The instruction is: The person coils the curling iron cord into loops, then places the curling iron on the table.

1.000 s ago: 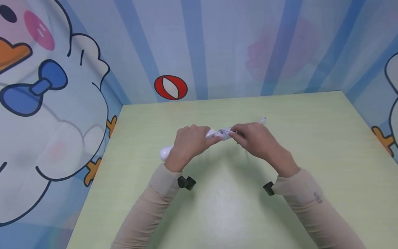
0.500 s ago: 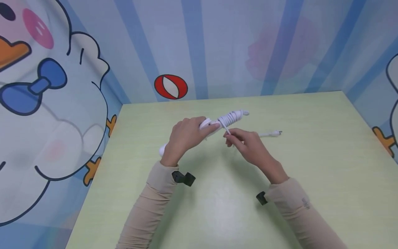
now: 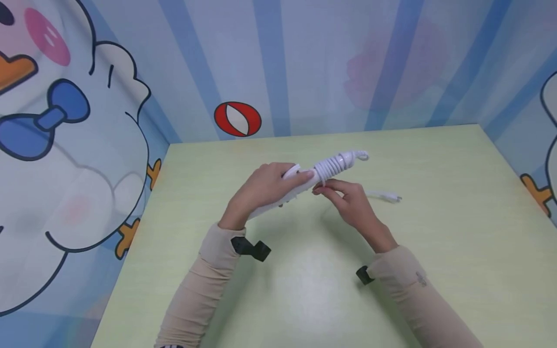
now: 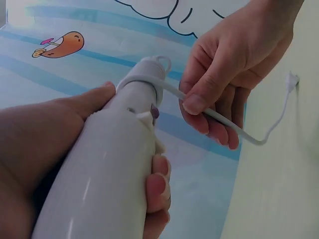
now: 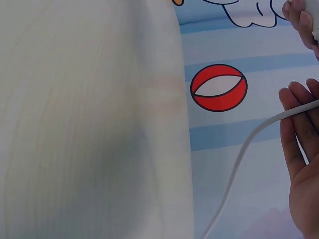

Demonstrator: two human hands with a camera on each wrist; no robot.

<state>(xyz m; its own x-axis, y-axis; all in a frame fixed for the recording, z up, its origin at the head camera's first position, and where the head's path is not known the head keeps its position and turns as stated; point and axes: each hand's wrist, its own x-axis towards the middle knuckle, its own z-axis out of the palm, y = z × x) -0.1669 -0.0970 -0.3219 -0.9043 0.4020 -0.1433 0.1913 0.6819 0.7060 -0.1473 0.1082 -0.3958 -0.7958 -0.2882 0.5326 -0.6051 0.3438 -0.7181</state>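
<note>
My left hand [image 3: 263,186] grips a long white hand-held appliance [image 4: 99,169], rounded like a hair curler, its thumb along the top. The appliance slants up to the right above the table. Several turns of its white power cord [image 3: 332,166] wrap the narrow end, which finishes in a small cord loop [image 3: 362,155]. Just below the turns, my right hand [image 3: 348,203] pinches the running cord between thumb and fingers. In the right wrist view the cord [image 5: 244,144] crosses the right hand's fingers [image 5: 299,117]. Its plug [image 3: 391,197] hangs loose beyond the right hand.
A pale yellow-green table [image 3: 435,232] lies under both hands. Behind it stands a blue-striped wall [image 3: 313,67] with a printed red ball [image 3: 237,119]. A cartoon figure [image 3: 95,154] is printed on the left wall. Small black cameras [image 3: 261,251] sit at the wrists.
My right hand has come down from the appliance's narrow end to below it, keeping the cord. The appliance has shifted and turned, showing its wound turns. The plug now hangs farther right and lower.
</note>
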